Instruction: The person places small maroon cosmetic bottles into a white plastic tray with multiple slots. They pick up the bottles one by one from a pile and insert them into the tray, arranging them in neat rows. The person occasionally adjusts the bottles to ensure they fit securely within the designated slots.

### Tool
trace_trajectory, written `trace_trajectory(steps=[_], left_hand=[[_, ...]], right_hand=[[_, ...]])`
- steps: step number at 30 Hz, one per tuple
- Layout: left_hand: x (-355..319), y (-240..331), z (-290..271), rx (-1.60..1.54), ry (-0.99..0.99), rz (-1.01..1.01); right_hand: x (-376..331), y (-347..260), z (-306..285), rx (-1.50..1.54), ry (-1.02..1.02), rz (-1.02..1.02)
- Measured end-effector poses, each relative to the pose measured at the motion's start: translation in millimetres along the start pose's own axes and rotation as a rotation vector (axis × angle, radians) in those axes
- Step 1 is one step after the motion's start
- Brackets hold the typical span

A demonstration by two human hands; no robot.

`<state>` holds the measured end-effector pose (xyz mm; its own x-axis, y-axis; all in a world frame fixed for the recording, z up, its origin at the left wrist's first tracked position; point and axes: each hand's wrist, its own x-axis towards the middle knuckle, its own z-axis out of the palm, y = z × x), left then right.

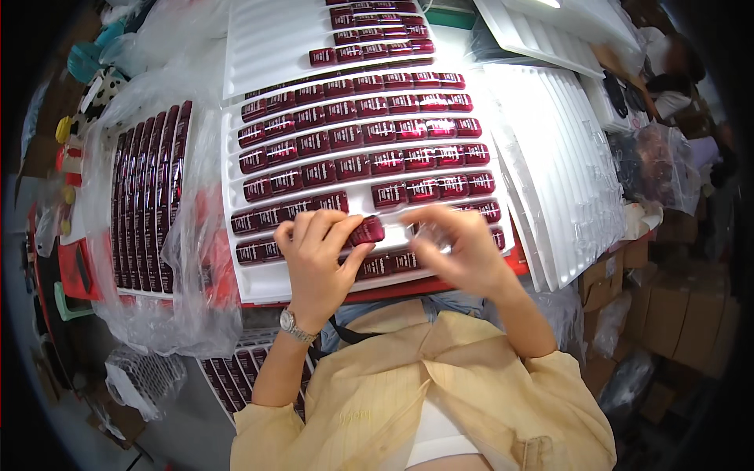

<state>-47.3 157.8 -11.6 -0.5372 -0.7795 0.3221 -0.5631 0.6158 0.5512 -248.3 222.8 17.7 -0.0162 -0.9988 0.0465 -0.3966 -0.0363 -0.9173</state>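
My left hand (318,251) grips a small dark red glossy case (367,230) just above the near rows of a white ribbed tray (369,192). The tray holds several rows of the same dark red cases (369,133). My right hand (455,247) hovers just right of the held case, fingers pinched on a thin clear piece that is blurred, over the tray's near right rows. A silver watch sits on my left wrist.
A plastic bag (157,196) with a tray of dark red sticks lies at left. Empty white ribbed trays (565,173) are stacked at right, another loaded tray (377,31) lies behind. Cardboard boxes (675,314) stand lower right. Another person sits at far right.
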Motion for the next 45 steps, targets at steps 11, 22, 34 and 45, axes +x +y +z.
trace_trajectory(steps=[11,22,34,45], left_hand=[[-1,1,-1,-0.059,0.004,0.038],[8,-3,18,0.141,-0.096,0.329],[-8,-7,-13,-0.318,0.007,-0.056],[-27,18,0,-0.576,0.157,-0.223]], right_hand=[[-6,-1,-2,0.269,-0.054,0.264],[-14,1,-16,0.46,0.165,0.377],[19,-5,33,0.091,0.321,-0.1],[0,-9,42,-0.502,0.263,-0.408]])
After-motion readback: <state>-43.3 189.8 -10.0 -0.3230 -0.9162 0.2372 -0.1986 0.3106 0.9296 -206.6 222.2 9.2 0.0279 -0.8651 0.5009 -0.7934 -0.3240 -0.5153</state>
